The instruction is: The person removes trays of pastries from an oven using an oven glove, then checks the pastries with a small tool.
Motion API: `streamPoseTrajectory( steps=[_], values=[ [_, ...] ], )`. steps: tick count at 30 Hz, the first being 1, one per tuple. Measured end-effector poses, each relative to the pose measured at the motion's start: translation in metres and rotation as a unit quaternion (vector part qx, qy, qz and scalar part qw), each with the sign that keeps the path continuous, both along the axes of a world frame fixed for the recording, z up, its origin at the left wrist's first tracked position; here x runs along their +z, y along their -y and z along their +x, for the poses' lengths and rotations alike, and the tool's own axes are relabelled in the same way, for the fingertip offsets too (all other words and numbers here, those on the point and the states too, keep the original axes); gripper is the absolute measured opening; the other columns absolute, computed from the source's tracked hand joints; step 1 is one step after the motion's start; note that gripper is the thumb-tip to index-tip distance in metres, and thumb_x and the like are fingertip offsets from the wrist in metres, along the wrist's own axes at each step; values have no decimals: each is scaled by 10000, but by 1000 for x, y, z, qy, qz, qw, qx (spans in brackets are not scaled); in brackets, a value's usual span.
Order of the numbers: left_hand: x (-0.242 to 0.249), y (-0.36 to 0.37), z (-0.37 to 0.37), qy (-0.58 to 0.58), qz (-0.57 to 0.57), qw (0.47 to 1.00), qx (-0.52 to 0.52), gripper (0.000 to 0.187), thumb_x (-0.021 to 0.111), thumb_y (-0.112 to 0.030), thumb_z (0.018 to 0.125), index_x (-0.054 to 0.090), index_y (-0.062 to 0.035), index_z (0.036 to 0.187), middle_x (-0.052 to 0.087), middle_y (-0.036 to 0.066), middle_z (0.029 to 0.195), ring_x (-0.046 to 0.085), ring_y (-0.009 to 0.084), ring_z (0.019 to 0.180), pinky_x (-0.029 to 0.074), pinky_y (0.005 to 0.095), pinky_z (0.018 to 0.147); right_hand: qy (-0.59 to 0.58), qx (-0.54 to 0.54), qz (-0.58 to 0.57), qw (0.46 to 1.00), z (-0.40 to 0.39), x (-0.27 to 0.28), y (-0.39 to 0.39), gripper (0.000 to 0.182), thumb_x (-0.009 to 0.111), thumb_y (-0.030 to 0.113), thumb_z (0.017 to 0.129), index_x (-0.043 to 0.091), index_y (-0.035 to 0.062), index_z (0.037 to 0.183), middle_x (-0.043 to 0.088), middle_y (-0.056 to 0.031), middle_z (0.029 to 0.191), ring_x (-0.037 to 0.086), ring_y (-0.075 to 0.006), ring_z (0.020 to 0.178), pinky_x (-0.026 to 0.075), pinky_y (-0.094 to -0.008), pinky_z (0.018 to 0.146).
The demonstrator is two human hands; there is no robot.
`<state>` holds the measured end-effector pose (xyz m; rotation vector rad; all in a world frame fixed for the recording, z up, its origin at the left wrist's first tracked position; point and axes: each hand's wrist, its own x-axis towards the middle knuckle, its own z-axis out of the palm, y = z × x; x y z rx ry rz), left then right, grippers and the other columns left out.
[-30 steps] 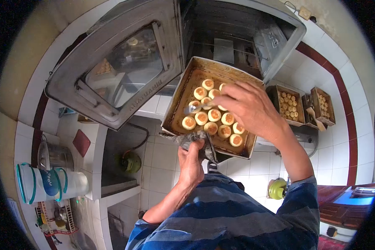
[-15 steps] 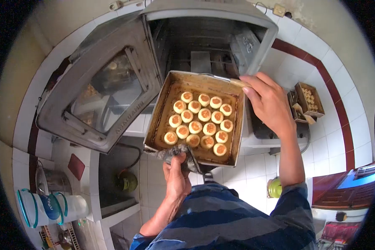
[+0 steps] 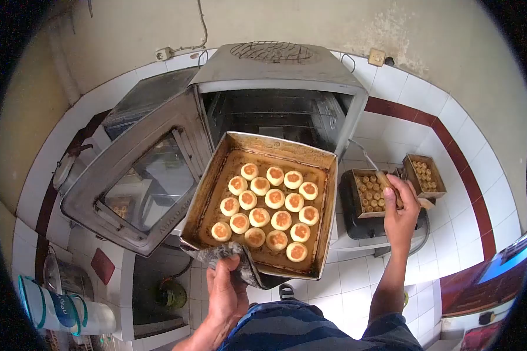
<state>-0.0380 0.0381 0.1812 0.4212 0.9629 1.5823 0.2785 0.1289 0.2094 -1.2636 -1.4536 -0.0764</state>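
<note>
My left hand (image 3: 226, 286) grips the near left corner of a square metal baking pan (image 3: 280, 146) through a dark grey cloth (image 3: 246, 266). Several round pale cookies (image 3: 259, 218) with orange-brown tops stand in the pan, which is held in front of the open oven (image 3: 278, 73). To the right of the pan, my right hand (image 3: 400, 213) is closed round the wooden handle of a thin metal tool (image 3: 366, 153). The tool's shaft points up and left, its tip near the oven's right edge and apart from the pan.
The oven door (image 3: 93, 199) hangs open to the left. On the right, a second pan of cookies (image 3: 366, 214) rests on a black stove (image 3: 354, 231), with a smaller pan (image 3: 442, 190) beyond it. A gas cylinder (image 3: 173, 293) and white tubs (image 3: 52, 304) are at lower left.
The tool has come off the pan's far rim and moved right with my right hand. The pan now sits lower in view, and the second pan on the stove has come into sight.
</note>
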Motion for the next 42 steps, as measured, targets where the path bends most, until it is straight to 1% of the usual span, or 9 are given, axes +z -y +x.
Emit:
streamPoseTrajectory(
  steps=[5, 8, 11, 13, 17, 23, 25, 34, 42],
  values=[
    [-8, -4, -6, -2, -14, 999, -32, 409, 572, -243, 907, 538, -45, 1264, 633, 68, 1213, 621, 225, 1096, 495, 397, 977, -6, -18, -5, 1000, 10, -66, 7, 245, 642, 162, 966, 679, -2, 1145, 680, -122, 1031, 647, -221, 935, 506, -330, 837],
    [-12, -3, -7, -19, -5, 999, -50, 419, 570, -285, 921, 535, -58, 1272, 639, 54, 1205, 632, 202, 1076, 515, 369, 937, -81, 13, -49, 995, 2, -84, 24, 240, 647, 155, 962, 683, 13, 1152, 688, -120, 1054, 644, -229, 962, 503, -340, 855],
    [-20, -7, -5, -28, 12, 998, -58, 417, 571, -315, 936, 537, -67, 1270, 645, 36, 1186, 641, 179, 1051, 527, 333, 896, -53, -8, -35, 998, 6, -110, 32, 241, 645, 147, 962, 678, 10, 1157, 689, -120, 1059, 642, -225, 968, 504, -339, 856],
    [-19, -9, 3, -21, 34, 999, -24, 313, 550, -245, 948, 569, -2, 1145, 651, 59, 1056, 661, 154, 891, 555, 328, 727, -72, -5, -36, 997, 4, -118, 42, 243, 644, 142, 963, 673, 2, 1160, 689, -122, 1064, 642, -224, 977, 503, -338, 863],
    [-24, -11, 11, -18, 65, 997, -38, 337, 561, -271, 942, 574, -15, 1162, 660, 57, 1061, 661, 150, 926, 561, 337, 766, -105, 15, -28, 994, 6, -137, 61, 252, 643, 161, 968, 672, -8, 1154, 691, -128, 1082, 645, -223, 998, 500, -340, 883],
    [-33, -18, 22, -13, 67, 998, -7, 333, 592, -282, 926, 589, -27, 1141, 670, 53, 1063, 669, 155, 924, 562, 372, 786, -103, 7, -28, 994, 2, -157, 86, 264, 641, 181, 975, 675, -13, 1150, 696, -129, 1081, 650, -224, 1003, 499, -344, 891],
    [-31, -12, 19, -32, 77, 995, -54, 433, 556, -337, 939, 512, -73, 1279, 626, 55, 1191, 606, 192, 1109, 502, 388, 922, -117, 8, -33, 993, -1, -151, 110, 263, 640, 182, 975, 675, -12, 1150, 697, -129, 1078, 650, -224, 1002, 500, -345, 891],
    [-38, -14, 23, 0, 95, 994, -45, 247, 602, -323, 914, 611, -147, 1088, 667, -11, 1019, 631, 159, 952, 476, 371, 803, -93, -2, -34, 995, -17, -147, 172, 259, 647, 183, 969, 676, -8, 1141, 694, -123, 1060, 651, -220, 983, 497, -344, 883],
    [-40, -21, 25, 25, 96, 994, -37, 256, 641, -309, 899, 627, -143, 1094, 687, 3, 1005, 662, 175, 912, 521, 369, 772, -68, 48, -28, 996, -32, -149, 200, 253, 648, 168, 971, 670, -29, 1128, 681, -110, 1054, 634, -192, 972, 489, -313, 881]
  ],
)
